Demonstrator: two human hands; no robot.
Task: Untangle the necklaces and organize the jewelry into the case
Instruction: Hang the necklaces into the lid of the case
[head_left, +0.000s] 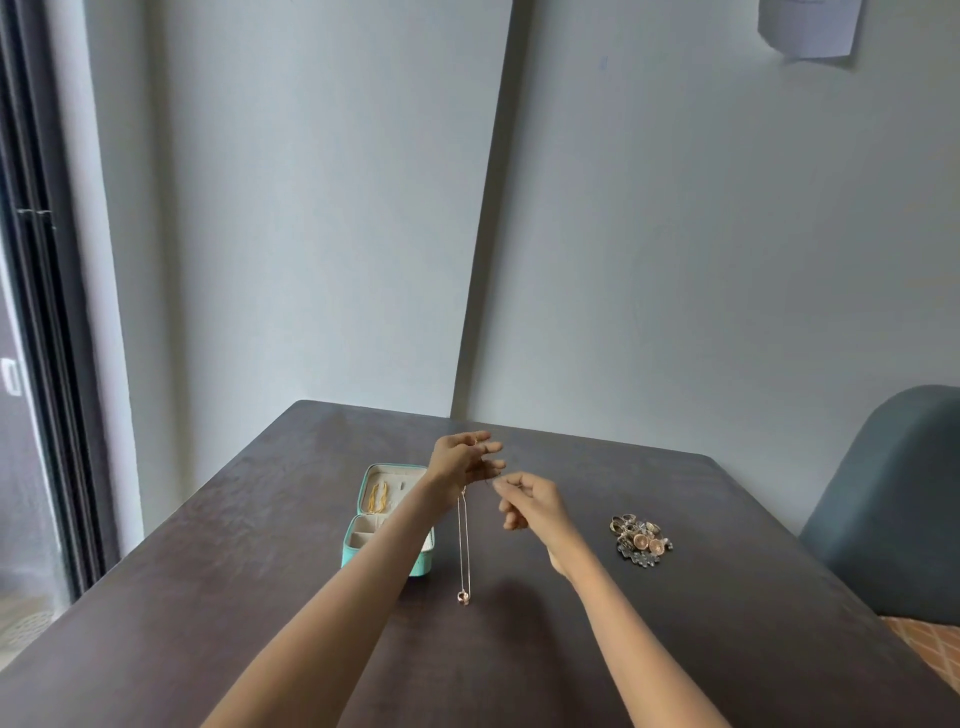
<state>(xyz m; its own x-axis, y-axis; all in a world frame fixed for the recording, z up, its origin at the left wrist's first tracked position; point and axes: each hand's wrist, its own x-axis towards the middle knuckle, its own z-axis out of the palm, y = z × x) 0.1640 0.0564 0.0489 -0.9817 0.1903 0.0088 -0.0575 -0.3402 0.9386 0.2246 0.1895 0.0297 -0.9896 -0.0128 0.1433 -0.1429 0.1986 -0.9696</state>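
Note:
A thin rose-gold necklace (462, 540) hangs straight down from my left hand (465, 457), which is raised above the dark table and grips the chain's top. Its small ring pendant (463, 596) dangles just over the tabletop. Close to the right, my right hand (527, 501) pinches its thumb and forefinger together near the chain's upper end; whether it holds the chain I cannot tell. A small teal jewelry case (363, 540) lies open behind my left forearm, with a gold chain (378, 496) in its lid half.
A heap of rings, earrings and other small jewelry (640, 538) lies on the dark table (260, 571) to the right of my hands. A grey-blue chair back (893, 509) stands at the table's right edge. Walls close off the far side, a window frame the left.

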